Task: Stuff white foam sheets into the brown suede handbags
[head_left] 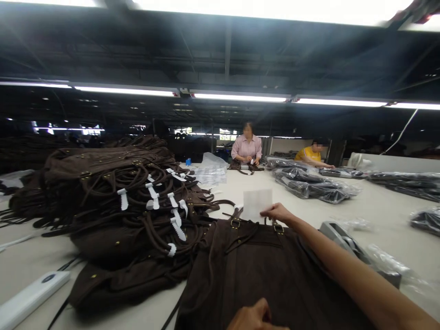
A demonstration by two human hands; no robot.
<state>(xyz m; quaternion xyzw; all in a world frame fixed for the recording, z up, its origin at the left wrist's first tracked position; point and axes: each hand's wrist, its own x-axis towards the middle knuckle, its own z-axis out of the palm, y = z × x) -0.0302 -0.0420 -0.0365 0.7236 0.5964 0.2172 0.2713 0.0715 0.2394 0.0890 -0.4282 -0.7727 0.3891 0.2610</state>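
Observation:
A dark brown fabric bag [254, 270] with brass-coloured buckles lies flat in front of me. Just beyond its top edge, my right hand [278, 213] pinches the lower corner of a thin whitish sheet [257, 204] that stands upright. Low in the view, my left hand [254, 317] rests over the bag's body with its fingers curled. Whatever those fingers hold is hidden, and the frame edge cuts the hand off. Handles of the bag run out behind its top edge, near the sheet.
To the left rises a pile of brown bags [110, 183] with white-wrapped handles. A white oblong device [32, 298] lies at lower left, a grey tape dispenser [357, 252] at right. Plastic-wrapped bags [305, 181] and two people, one in pink [246, 149], one in yellow [305, 155], are farther back.

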